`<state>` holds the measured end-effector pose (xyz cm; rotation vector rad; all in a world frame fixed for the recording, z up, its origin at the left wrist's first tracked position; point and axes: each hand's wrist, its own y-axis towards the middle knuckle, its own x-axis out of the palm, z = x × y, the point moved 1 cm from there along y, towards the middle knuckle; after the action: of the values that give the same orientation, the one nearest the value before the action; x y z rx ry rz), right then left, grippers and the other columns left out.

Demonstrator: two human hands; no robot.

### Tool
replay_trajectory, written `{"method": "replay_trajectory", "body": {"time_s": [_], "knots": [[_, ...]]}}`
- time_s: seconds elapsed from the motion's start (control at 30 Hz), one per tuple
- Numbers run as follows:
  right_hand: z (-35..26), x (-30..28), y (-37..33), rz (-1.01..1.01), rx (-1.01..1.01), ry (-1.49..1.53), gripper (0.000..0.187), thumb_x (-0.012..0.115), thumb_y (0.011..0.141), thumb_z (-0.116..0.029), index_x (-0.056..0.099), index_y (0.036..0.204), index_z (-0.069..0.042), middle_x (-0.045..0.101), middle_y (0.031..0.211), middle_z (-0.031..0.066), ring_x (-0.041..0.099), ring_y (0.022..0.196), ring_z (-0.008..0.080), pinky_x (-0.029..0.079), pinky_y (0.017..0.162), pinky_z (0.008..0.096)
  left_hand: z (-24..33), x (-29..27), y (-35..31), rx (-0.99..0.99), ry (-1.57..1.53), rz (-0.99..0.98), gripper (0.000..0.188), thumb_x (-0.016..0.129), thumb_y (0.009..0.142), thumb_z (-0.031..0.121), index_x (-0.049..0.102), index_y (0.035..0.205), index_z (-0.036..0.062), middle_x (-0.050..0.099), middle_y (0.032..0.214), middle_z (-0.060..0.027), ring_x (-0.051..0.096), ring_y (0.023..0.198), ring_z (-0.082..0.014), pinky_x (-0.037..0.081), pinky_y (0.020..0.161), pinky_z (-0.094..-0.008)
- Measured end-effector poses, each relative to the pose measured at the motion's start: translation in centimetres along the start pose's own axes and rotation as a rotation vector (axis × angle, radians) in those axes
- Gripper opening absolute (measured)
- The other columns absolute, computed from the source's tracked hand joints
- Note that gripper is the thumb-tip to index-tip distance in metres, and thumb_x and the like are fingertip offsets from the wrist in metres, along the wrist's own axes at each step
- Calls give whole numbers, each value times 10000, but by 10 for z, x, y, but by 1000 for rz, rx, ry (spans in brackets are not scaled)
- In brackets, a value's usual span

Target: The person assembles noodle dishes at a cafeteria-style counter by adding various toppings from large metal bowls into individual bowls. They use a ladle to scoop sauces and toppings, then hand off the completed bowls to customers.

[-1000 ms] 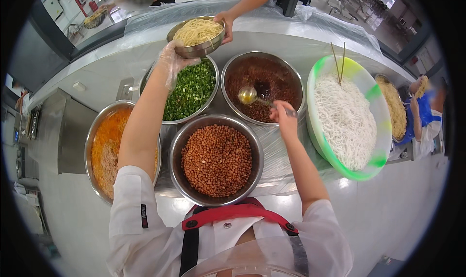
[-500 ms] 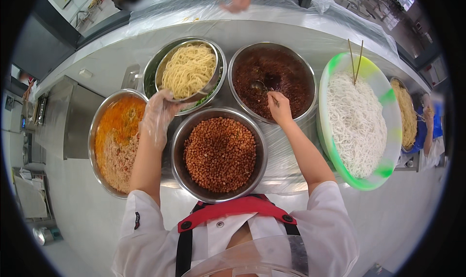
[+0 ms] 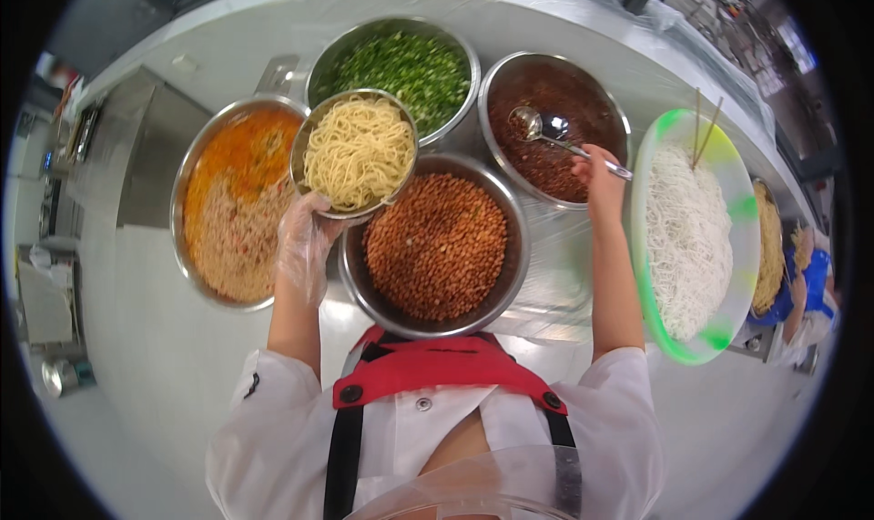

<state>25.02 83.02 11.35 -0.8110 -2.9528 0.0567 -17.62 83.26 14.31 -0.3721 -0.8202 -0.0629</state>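
My left hand (image 3: 309, 231), in a clear plastic glove, grips the rim of a small steel bowl (image 3: 398, 176) of yellow noodles (image 3: 358, 153). That bowl is held up over the gap between several larger bowls. My bare right hand (image 3: 601, 185) is closed round the handle of a metal spoon (image 3: 575, 146). The spoon's head, with some dark bits in it, is above dark red-brown sauce (image 3: 546, 92) in a steel bowl (image 3: 623, 119). Closest to me stands a steel bowl (image 3: 521, 256) of reddish-brown peanuts or beans (image 3: 437, 247); their exact kind is unclear.
Chopped greens (image 3: 401, 69) fill a bowl at the back. On the left is a bowl of orange sauce and pale mince (image 3: 241, 219). A green-and-white basin (image 3: 751, 238) of white noodles with chopsticks (image 3: 707, 133) stands right. Beyond it, another person's hand (image 3: 801, 247) is near more noodles.
The noodle bowl has come nearer to me, uncovering the chopped greens. My right hand has raised the spoon out of the sauce. The view has shifted, and the hand across the counter is gone.
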Motion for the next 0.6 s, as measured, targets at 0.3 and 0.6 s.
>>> {"method": "replay_trajectory", "body": {"time_s": [0.3,0.6], "knots": [[41,60,-98,-262,120,-182,221,500,919,-184,580,992,9,623,752,90,585,631,105,426,564,214,4,-44,-43,86,84,168,736,442,645,-35,266,1357,29,457,1264,-185,533,1086,-333,523,841,-446],[86,90,-170,-568,-441,-583,121,554,841,-18,583,953,21,574,790,142,609,690,248,472,617,332,-7,-67,-72,57,32,290,765,456,614,-71,275,1343,72,478,1212,-165,563,1033,-311,535,820,-430]]}}
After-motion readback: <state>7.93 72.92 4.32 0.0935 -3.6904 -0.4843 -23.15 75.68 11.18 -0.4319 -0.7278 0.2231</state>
